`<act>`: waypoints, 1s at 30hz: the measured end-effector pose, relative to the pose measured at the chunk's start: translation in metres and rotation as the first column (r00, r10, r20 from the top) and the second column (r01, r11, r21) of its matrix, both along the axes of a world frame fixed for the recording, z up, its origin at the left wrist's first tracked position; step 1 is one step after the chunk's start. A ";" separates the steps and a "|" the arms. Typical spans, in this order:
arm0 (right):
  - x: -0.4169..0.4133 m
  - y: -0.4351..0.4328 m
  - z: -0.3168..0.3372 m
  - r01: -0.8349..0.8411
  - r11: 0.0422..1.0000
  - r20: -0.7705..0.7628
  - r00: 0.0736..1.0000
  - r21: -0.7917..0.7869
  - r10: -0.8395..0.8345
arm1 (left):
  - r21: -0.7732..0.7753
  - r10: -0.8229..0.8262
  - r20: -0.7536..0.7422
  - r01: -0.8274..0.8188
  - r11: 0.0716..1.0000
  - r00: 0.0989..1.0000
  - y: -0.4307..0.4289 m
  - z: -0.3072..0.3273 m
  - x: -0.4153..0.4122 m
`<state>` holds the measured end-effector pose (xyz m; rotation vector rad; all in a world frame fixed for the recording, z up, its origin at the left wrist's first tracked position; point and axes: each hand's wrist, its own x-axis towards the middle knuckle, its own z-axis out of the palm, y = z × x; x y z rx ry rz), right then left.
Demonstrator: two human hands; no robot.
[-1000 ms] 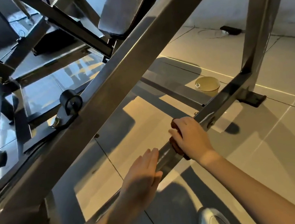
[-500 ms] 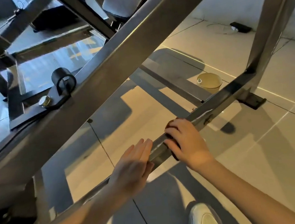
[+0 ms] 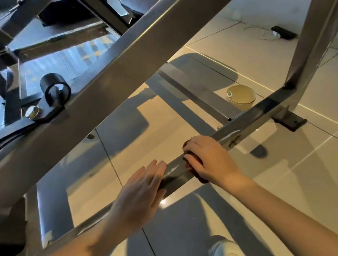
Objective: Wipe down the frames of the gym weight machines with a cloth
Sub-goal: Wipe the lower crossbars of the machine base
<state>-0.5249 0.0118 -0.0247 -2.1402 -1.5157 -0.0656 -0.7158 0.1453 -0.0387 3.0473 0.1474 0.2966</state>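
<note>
Right grip: right hand (image 3: 209, 161) curled over the cloth (image 3: 192, 164), clamping it against the bar (image 3: 175, 172).
Left grip: left hand (image 3: 141, 192) flat, fingers straight, resting on the same bar.
Cloth: dark, mostly hidden under the palm; likely soft and light, best held bunched.
Bar: low frame member; stiff, smooth, probably slick.
Writing: none legible.

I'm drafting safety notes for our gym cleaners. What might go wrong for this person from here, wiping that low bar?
A bolt juts from the low bar ahead of the right hand and its cloth; knuckles or cloth may snag there. The left hand lies flat on smooth metal and might slip. The diagonal beam crosses above the hands; rising could bump it.
</note>
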 end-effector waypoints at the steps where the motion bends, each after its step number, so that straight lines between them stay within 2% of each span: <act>1: 0.017 0.000 0.003 0.062 0.998 0.000 0.998 -0.017 -0.062 | 0.005 0.000 -0.002 0.000 1.000 1.000 0.001 -0.001 0.001; 4: 0.047 0.004 0.005 0.387 0.921 -0.041 0.921 -0.034 -0.389 | 0.020 0.007 -0.010 -0.007 1.000 1.000 0.004 -0.003 0.002; 5: 0.040 0.010 0.003 0.412 0.911 -0.023 0.910 -0.025 -0.413 | 0.021 0.011 -0.012 -0.010 1.000 1.000 0.003 -0.003 0.002; 6: 0.025 0.015 -0.001 0.369 0.929 -0.017 0.929 -0.016 -0.369 | 0.018 0.012 -0.021 -0.012 1.000 1.000 0.002 -0.003 0.002; 8: -0.011 0.017 -0.010 0.142 0.990 -0.016 0.990 0.022 -0.142 | 0.020 0.011 -0.030 -0.011 1.000 0.999 0.001 -0.003 0.002; 10: -0.015 0.013 -0.011 -0.052 0.999 -0.013 0.999 0.014 0.053 | 0.033 0.010 -0.016 -0.009 0.999 1.000 0.001 -0.002 0.003; 11: -0.005 0.011 -0.010 -0.085 0.996 -0.018 0.996 -0.006 0.085 | 0.043 0.012 -0.006 -0.012 0.999 1.000 0.001 -0.002 0.003; 13: 0.024 0.011 -0.011 0.014 1.000 -0.010 1.000 -0.005 -0.014 | 0.063 0.026 0.006 -0.027 0.998 1.000 0.001 -0.001 0.004; 16: 0.050 0.015 -0.011 0.286 0.954 -0.034 0.958 0.087 -0.284 | 0.097 0.026 0.021 -0.028 0.995 0.999 0.003 -0.001 0.005; 17: 0.043 0.018 -0.012 0.305 0.948 -0.038 0.952 0.089 -0.302 | 0.107 0.024 0.028 -0.027 0.994 0.999 0.002 -0.002 0.004; 19: 0.014 0.019 -0.018 0.198 0.977 -0.034 0.980 0.081 -0.196 | 0.123 0.033 0.025 -0.035 0.992 0.999 0.000 -0.005 0.003; 22: -0.005 0.010 -0.019 -0.079 0.994 -0.005 0.997 0.072 0.079 | 0.132 0.086 0.034 -0.090 0.987 0.996 -0.005 -0.008 0.008; 24: 0.014 0.005 -0.015 -0.105 0.990 0.011 0.994 0.089 0.105 | 0.142 0.127 0.028 -0.130 0.981 0.991 -0.009 -0.006 0.017; 25: 0.027 0.003 -0.014 -0.062 0.992 0.016 0.998 0.112 0.060 | 0.143 0.137 0.030 -0.140 0.980 0.990 -0.011 -0.005 0.023; 27: 0.044 -0.001 -0.014 0.127 0.982 -0.014 0.992 0.143 -0.126 | 0.118 0.146 0.026 -0.148 0.982 0.989 -0.014 -0.005 0.030; 29: 0.039 0.001 -0.020 0.324 0.935 -0.054 0.946 0.144 -0.320 | 0.112 0.163 0.014 -0.164 0.980 0.986 -0.015 -0.005 0.033; 30: 0.029 0.003 -0.023 0.362 0.921 -0.076 0.932 0.142 -0.355 | 0.117 0.172 0.006 -0.171 0.978 0.985 -0.016 -0.005 0.032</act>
